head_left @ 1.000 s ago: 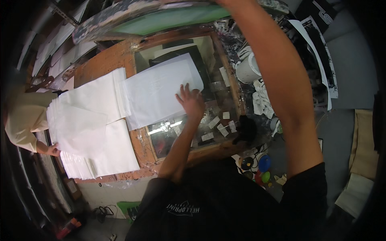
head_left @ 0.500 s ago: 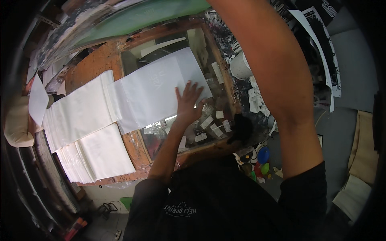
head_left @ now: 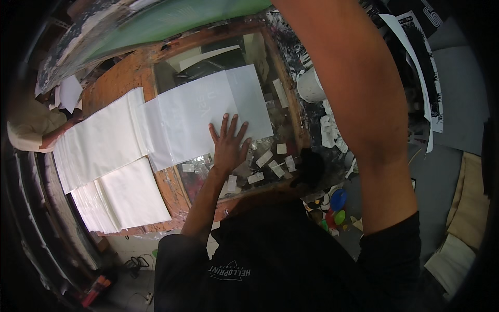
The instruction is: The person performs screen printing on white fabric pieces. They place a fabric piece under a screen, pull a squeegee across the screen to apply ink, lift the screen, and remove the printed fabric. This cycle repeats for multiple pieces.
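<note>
My left hand lies flat with spread fingers on the near edge of a milky, translucent plastic bag. Faint pale print shows on the bag, which rests on a glass panel set in a wooden frame. Its left end meets a stack of white plastic bags. Up past the top edge stretches my right arm, so the right hand is out of sight. Above the glass slants a green screen-printing mesh in a stained frame.
A second white bag stack sits nearer me. At the left, another person's hand touches the far stack. Paper scraps show at the glass; a white tub and crumpled paper stand right of it. Colourful lids lie lower right.
My left hand has slid left along the bag, fingers still spread. The bag lies a little straighter. At the left, the other person's arm has come in to the stack, and the loose white sheet there has shifted.
</note>
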`<state>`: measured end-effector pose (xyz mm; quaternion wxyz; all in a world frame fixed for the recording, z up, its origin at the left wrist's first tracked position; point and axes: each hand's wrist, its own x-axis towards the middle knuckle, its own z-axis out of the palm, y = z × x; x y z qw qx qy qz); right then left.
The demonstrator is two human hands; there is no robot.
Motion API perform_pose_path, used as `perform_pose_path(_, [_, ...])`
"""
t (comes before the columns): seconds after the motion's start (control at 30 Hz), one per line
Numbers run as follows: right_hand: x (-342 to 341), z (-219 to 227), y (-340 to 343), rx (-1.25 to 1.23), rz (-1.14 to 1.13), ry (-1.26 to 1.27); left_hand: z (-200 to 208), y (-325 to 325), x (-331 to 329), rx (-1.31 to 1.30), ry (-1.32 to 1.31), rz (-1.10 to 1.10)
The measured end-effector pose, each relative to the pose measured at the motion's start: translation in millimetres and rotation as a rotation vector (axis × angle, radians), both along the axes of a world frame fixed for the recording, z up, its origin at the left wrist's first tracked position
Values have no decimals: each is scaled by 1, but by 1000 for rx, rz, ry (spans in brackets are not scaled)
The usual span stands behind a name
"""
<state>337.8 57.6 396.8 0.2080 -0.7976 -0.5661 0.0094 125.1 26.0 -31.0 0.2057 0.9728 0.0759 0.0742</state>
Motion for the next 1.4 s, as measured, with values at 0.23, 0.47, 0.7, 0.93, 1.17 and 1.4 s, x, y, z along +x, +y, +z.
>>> perform_pose_path(0.23, [-15, -10, 11, -24, -60, 63, -10, -10, -9, 38, -44, 41])
perform_pose_path(0.47, [-19, -24, -4, -5, -56, -65, 2, -9, -15, -152, -121, 28])
perform_pose_path(0.7, [-120, -191, -84, 214, -71, -262, 145, -18, -88, -1301, -763, 469])
perform_pose_path(0.93, [-160, -348, -130, -49, 23, 137, 57, -25, -131, -2055, -164, 1103])
perform_pose_path(1.17, [-189, -342, -134, -402, -110, 347, 45, -22, -120, -2002, -195, 1283])
perform_pose_path(1.4, [-188, -386, -120, -104, -104, 28, 5, -28, -136, -2029, -280, 1258])
